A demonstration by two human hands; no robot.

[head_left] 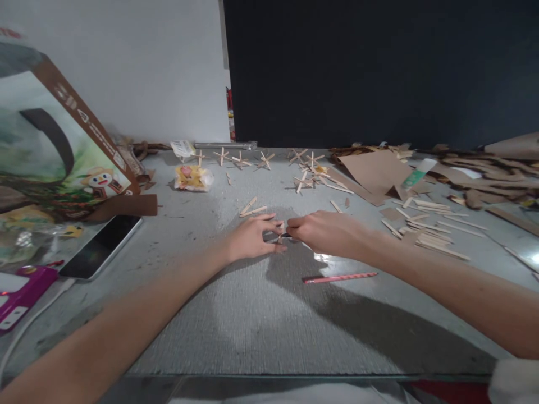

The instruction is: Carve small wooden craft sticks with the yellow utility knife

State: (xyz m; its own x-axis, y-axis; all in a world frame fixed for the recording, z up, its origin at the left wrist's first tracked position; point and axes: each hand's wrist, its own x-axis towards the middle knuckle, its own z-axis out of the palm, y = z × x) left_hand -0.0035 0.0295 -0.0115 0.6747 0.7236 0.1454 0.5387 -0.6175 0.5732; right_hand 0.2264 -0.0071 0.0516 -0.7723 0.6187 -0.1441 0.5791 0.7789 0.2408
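My left hand (255, 235) rests on the grey table with its fingers curled round a short piece of wooden stick (279, 239), pinning it near the tabletop. Close against it, my right hand (326, 231) is closed in a pinch on a small dark, thin object (285, 235) that reaches to the stick. The kind of that object is too small to tell. Just beyond my left hand lie wooden sticks joined in a V shape (252, 208). A pink striped pencil (341, 278) lies on my side of the right hand.
Star shapes of wooden sticks (240, 161) stand along the back. Loose sticks (435, 224) and brown cardboard (374, 171) lie right. A yellow packet (193, 178) sits back left. A phone (102, 247), purple device (27, 294) and large printed bag (71, 129) are left.
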